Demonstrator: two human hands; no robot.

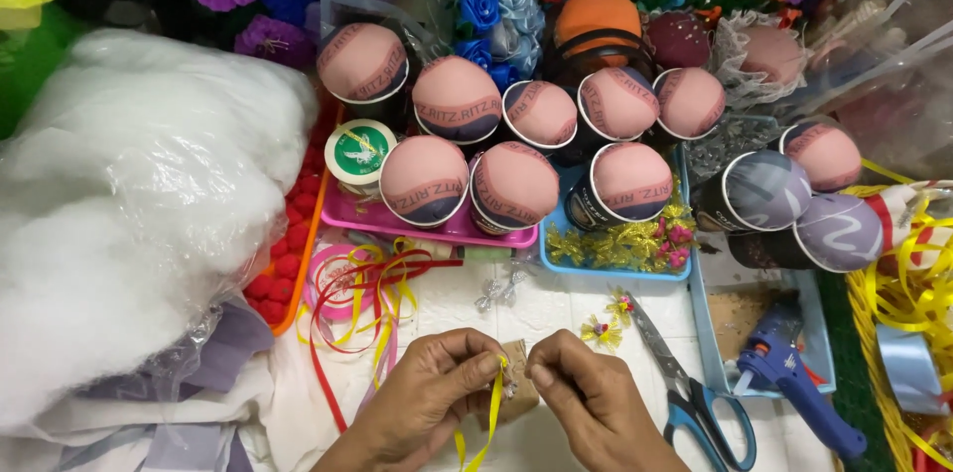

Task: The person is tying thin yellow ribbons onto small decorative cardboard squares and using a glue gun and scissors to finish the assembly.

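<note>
Head view: my left hand (432, 395) comes in from the near edge of the desk, fingers curled, thumb and forefinger pinched shut on a yellow ribbon (490, 412) whose tail hangs down toward me. My right hand (586, 398) mirrors it, knuckles up, fingertips closed on the same ribbon at a small brown box (518, 388), which sits between both hands at the near middle of the desk. Both wrists are angled inward, hands almost touching. Scissors (685, 393) with blue handles lie just right of my right hand, a blue glue gun (794, 383) further right. Loose red and yellow ribbons (367, 288) lie beyond my left hand. A bag of white stuffing (129, 204) fills the left edge. Fabric-topped cups (516, 149) stand along the far side.
</note>
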